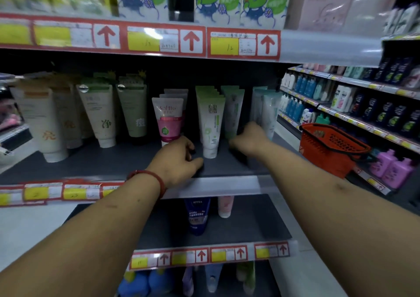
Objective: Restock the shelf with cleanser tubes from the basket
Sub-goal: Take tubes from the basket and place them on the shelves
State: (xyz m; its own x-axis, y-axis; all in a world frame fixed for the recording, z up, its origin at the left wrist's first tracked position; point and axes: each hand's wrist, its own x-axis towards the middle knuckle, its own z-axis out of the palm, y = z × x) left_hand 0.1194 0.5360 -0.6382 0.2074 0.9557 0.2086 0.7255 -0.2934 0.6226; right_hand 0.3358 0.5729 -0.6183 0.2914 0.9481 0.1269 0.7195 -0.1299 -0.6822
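Observation:
Cleanser tubes stand cap-down in rows on the dark middle shelf [113, 162]. My left hand [179, 158] rests on the shelf between the pink Softto tube [169, 119] and the white-and-green tube [210, 124]. Its fingers are curled and hold nothing, and the thumb lies just left of the white tube's cap. My right hand [247, 140] reaches further in, with its back toward me. Its curled fingers close around the foot of a pale green tube [234, 112] and hide the cap. A red basket [329, 146] sits right of my right forearm; its contents are not visible.
Teal tubes [266, 110] stand right of my right hand and taller cream tubes [100, 115] to the left. The upper shelf rail [318, 47] with its price tags hangs low overhead. A Nivea tube [197, 215] stands on the shelf below. Another aisle of bottles runs along the right.

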